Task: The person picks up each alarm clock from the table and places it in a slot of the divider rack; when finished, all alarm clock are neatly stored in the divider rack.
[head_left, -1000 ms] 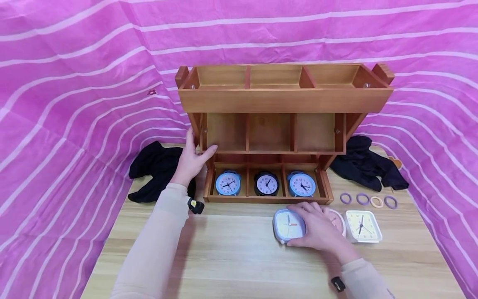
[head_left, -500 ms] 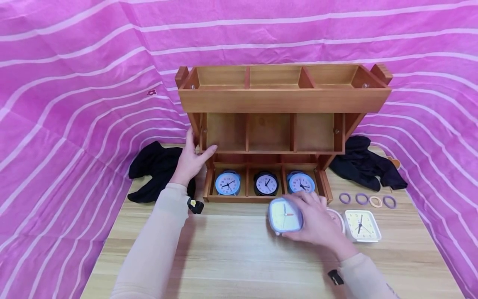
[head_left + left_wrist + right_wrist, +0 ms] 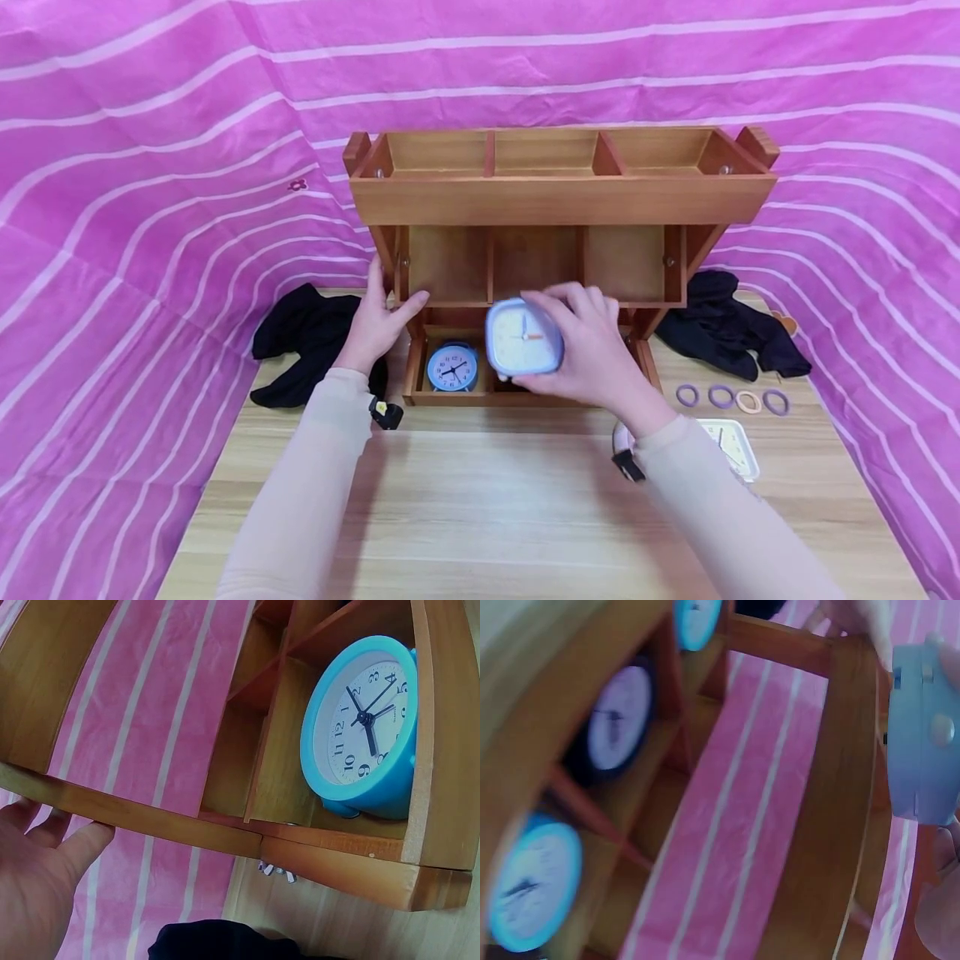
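Note:
My right hand [image 3: 592, 354] grips a light-blue square alarm clock [image 3: 525, 337], held up before the middle tier of a three-tier wooden box [image 3: 562, 202]. Its plain blue side [image 3: 922, 742] shows in the right wrist view. At the box's left side, my left hand [image 3: 378, 323] touches the wooden side strut [image 3: 150, 821] with fingers and thumb spread. A round blue alarm clock [image 3: 453, 367] stands in the bottom tier's left compartment. Hidden from the head view, a black clock [image 3: 621, 716] and another blue clock [image 3: 536, 885] occupy the other bottom compartments.
On the table at right lie several rings [image 3: 722, 397] and a white square clock [image 3: 738, 450], partly covered by the right sleeve. Black cloths [image 3: 307, 342] flank the box on both sides. Pink striped fabric [image 3: 480, 67] hangs behind and around.
My right hand has lifted the light-blue clock off the table and carried it left and up toward the middle tier. My left hand has stayed at the box's side.

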Demonstrator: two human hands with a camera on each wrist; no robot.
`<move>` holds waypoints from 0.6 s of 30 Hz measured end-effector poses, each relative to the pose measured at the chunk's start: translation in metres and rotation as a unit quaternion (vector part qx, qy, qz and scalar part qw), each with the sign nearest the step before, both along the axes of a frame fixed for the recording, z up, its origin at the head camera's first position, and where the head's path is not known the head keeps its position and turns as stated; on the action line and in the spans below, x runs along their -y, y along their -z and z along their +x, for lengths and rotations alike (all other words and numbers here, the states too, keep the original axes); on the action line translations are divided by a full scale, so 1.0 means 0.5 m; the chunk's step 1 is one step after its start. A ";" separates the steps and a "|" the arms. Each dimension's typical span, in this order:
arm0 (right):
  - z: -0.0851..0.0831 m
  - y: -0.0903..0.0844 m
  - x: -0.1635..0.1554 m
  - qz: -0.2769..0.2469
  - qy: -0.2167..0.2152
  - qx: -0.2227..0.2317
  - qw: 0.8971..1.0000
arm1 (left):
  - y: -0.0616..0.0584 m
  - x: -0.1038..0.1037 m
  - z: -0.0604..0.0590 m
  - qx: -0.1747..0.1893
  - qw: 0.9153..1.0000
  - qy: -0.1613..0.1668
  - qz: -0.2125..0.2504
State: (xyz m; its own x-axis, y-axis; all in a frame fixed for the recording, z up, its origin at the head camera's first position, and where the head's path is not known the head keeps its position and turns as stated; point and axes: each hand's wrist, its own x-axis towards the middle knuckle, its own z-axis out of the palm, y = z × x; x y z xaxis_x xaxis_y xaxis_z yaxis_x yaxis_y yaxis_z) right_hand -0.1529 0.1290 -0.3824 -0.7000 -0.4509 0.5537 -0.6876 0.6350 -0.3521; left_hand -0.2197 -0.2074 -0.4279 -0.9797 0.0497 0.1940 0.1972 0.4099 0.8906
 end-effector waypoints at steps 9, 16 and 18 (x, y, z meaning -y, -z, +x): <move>-0.094 -0.048 0.097 -0.005 0.029 0.013 0.999 | 0.002 0.002 0.001 -0.011 1.000 0.005 -0.013; -0.146 -0.063 0.163 0.013 0.053 0.058 0.997 | 0.007 0.010 -0.004 -0.034 0.999 0.027 -0.008; -0.154 -0.068 0.174 0.014 0.061 0.064 0.996 | 0.008 0.012 -0.007 -0.043 0.998 0.035 -0.004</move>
State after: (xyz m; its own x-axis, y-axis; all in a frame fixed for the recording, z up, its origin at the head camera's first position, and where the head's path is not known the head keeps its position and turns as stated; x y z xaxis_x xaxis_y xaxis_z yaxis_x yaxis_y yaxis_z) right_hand -0.2301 0.0419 -0.3485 -0.8149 -0.3728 0.4437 -0.5551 0.7220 -0.4129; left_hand -0.2232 -0.2133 -0.4320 -0.9535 0.1199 0.2764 0.3012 0.3994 0.8659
